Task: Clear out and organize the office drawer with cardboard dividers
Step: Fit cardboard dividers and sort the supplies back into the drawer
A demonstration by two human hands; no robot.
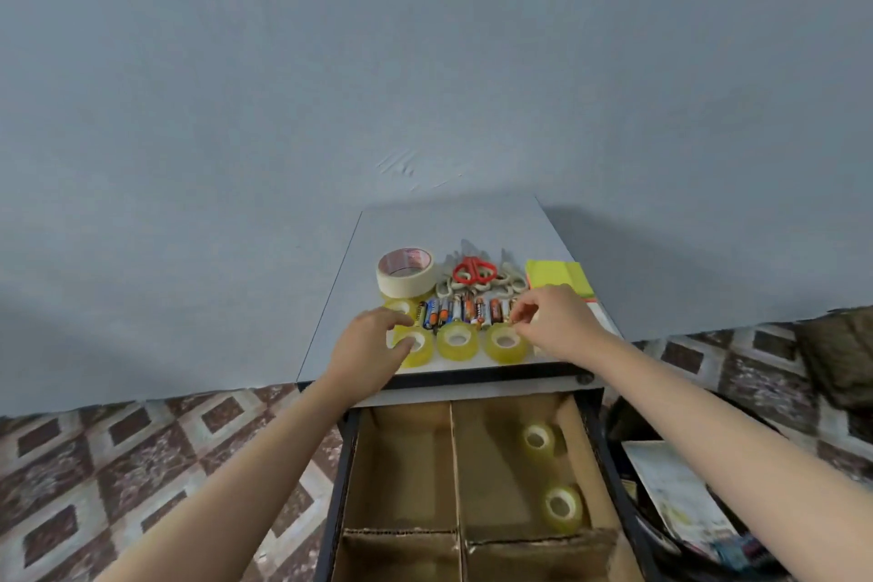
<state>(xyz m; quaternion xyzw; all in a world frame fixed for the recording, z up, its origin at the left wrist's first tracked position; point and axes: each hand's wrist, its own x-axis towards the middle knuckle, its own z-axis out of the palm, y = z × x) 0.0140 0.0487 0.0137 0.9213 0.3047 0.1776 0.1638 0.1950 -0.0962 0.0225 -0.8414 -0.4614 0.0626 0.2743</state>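
On the cabinet top (453,227) lie masking tape (405,272), scissors (475,272), sticky notes (557,279), a row of batteries (463,310) and clear tape in yellowish rolls: 3 along the front edge and 1 more behind the left one. Below, the drawer (609,463) stands open, lined with cardboard dividers (456,463). 2 stowed rolls (538,437) already lie in its right compartment, the one nearer the cabinet.

The left hand (373,340) curls thumb and fingers around the left roll (418,345) and has hold of it. The right hand (552,321) bunches its fingertips at the right end of the battery row, just above the right roll (505,343). Whether it pinches a battery or only touches one cannot be told. The middle roll (457,339) sits free between the hands.

The step appears to be moving tape down to join the 2 stowed rolls. To do it well, the left hand should lift its roll straight up so it does not knock the batteries, which would roll easily. It should then set the roll flat in the same right compartment, beside the others rather than on top. Batteries are better carried a few at a time to their own section, kept clear of the divider edges.
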